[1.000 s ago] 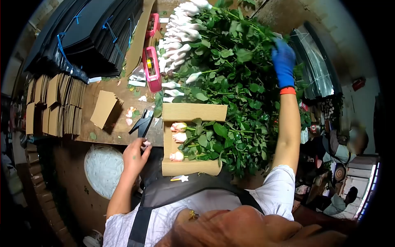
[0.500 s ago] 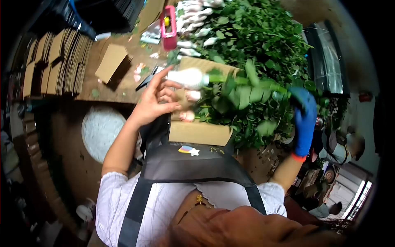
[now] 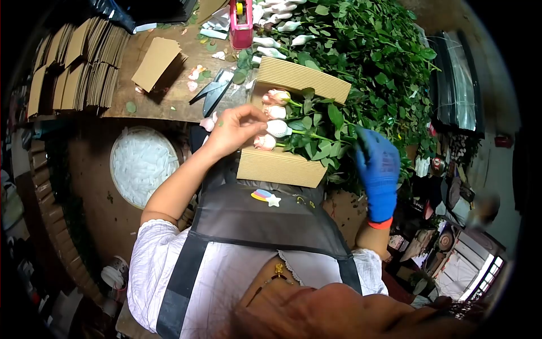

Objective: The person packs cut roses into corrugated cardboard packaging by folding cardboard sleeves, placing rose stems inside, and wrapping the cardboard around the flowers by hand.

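A round tub [image 3: 112,169] full of whitish scraps sits near the edge of a wooden surface [image 3: 127,103]. Lower left, a white bucket [image 3: 108,276]. At right, dark sheets under clear plastic [image 3: 464,90], a small red object [image 3: 503,141] and a bright barred window [image 3: 495,274].

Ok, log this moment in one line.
left hand: fingers at netted rose | right hand: blue-gloved, by its stem | three unnetted roses: in corrugated cardboard | scissors: on table, unheld
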Action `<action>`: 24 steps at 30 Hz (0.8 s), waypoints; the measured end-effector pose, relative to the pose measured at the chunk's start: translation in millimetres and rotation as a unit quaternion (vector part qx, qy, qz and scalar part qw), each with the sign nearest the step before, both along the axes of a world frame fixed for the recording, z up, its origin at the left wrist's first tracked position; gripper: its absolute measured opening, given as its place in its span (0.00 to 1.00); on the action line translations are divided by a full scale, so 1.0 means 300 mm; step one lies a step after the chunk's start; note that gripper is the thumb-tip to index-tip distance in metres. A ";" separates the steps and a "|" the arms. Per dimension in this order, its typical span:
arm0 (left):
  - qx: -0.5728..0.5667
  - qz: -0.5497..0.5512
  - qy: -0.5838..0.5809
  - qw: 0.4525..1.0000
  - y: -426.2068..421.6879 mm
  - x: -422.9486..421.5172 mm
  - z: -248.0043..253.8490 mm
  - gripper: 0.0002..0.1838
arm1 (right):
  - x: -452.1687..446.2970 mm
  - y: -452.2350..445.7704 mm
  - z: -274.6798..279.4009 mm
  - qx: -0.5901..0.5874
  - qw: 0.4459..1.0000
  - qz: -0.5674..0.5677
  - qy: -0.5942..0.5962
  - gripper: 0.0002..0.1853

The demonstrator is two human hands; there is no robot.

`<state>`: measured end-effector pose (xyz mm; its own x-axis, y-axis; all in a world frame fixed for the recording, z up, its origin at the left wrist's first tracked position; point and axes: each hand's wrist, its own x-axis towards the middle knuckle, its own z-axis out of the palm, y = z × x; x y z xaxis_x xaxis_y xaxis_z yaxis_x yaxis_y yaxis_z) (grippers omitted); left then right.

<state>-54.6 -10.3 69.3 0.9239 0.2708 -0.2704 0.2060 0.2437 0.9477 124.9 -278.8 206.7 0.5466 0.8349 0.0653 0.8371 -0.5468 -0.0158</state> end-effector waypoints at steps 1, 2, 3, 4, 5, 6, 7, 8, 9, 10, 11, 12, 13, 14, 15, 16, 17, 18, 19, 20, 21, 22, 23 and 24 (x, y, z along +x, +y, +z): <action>0.003 0.012 -0.013 1.000 0.011 -0.003 -0.016 0.05 | -0.038 0.069 0.000 0.061 0.996 0.049 0.045 0.19; 0.007 0.024 -0.026 0.999 0.020 -0.005 -0.030 0.05 | -0.058 0.114 -0.056 0.093 0.984 0.086 0.124 0.17; -0.028 0.031 -0.025 0.999 0.025 -0.005 -0.033 0.06 | -0.081 0.173 -0.089 0.005 0.988 0.104 0.116 0.14; -0.023 0.031 -0.026 0.999 0.028 -0.007 -0.039 0.06 | -0.088 0.203 -0.154 -0.033 0.991 0.111 0.073 0.13; -0.018 0.032 -0.027 0.999 0.028 -0.009 -0.052 0.06 | -0.066 0.219 -0.232 -0.060 0.986 0.127 0.094 0.12; -0.013 0.034 -0.028 0.999 0.027 -0.010 -0.060 0.06 | -0.053 0.224 -0.299 -0.074 0.984 0.110 0.117 0.12; -0.002 0.036 -0.032 0.999 0.021 -0.010 -0.048 0.05 | -0.043 0.225 -0.356 -0.091 0.981 0.095 0.140 0.12; -0.010 0.038 -0.025 0.999 0.016 -0.010 -0.038 0.05 | -0.046 0.244 -0.360 -0.107 0.977 0.080 0.164 0.12; -0.019 0.040 -0.018 0.999 0.010 -0.012 -0.029 0.05 | -0.049 0.263 -0.333 -0.188 0.965 0.053 0.177 0.11; -0.027 0.040 -0.010 0.999 0.003 -0.014 -0.021 0.05 | -0.064 0.259 -0.340 -0.168 0.972 0.054 0.155 0.12; -0.006 0.041 -0.014 0.999 -0.006 -0.014 -0.015 0.05 | -0.081 0.248 -0.349 -0.147 0.979 0.054 0.133 0.12; 0.021 0.039 -0.011 0.999 -0.005 -0.016 -0.014 0.05 | -0.090 0.241 -0.354 -0.127 0.984 0.055 0.110 0.13; 0.048 0.037 -0.008 0.998 -0.005 -0.018 -0.014 0.05 | -0.092 0.242 -0.355 -0.135 0.984 0.054 0.105 0.13; 0.075 0.036 -0.005 0.997 -0.004 -0.021 -0.011 0.05 | -0.094 0.243 -0.356 -0.143 0.983 0.054 0.100 0.13; 0.039 0.043 0.006 0.998 0.002 -0.021 0.002 0.07 | -0.095 0.246 -0.355 -0.149 0.983 0.054 0.095 0.13; 0.035 0.050 0.014 0.998 0.004 -0.026 0.006 0.08 | -0.095 0.255 -0.345 -0.173 0.977 0.045 0.112 0.13; 0.033 0.056 0.023 0.998 0.007 -0.035 0.008 0.09 | -0.097 0.268 -0.326 -0.196 0.971 0.036 0.130 0.12; 0.030 0.061 0.032 0.997 0.010 -0.043 0.009 0.09 | -0.099 0.275 -0.317 -0.217 0.964 0.025 0.148 0.13; -0.021 0.073 0.025 0.997 0.010 -0.055 -0.007 0.11 | -0.100 0.275 -0.318 -0.218 0.965 0.026 0.146 0.12; -0.014 0.103 0.009 0.995 0.017 -0.068 -0.009 0.10 | -0.100 0.274 -0.320 -0.219 0.965 0.027 0.143 0.12; -0.007 0.132 -0.008 0.991 0.026 -0.082 -0.013 0.10 | -0.098 0.271 -0.321 -0.220 0.965 0.028 0.140 0.12; 0.001 0.163 -0.025 0.986 0.041 -0.102 -0.017 0.10 | -0.094 0.264 -0.325 -0.211 0.966 0.029 0.144 0.12; 0.022 0.215 -0.053 0.975 0.090 -0.134 -0.004 0.08 | -0.088 0.254 -0.332 -0.202 0.967 0.031 0.150 0.13; 0.043 0.266 -0.081 0.960 0.156 -0.176 0.023 0.07 | -0.083 0.244 -0.336 -0.193 0.968 0.032 0.155 0.13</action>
<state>-107.4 36.4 76.3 0.6765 0.7308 -0.0913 -0.0770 0.1934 0.9781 100.1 -205.6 105.7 0.4363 0.7973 -0.4172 0.8570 -0.5094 -0.0772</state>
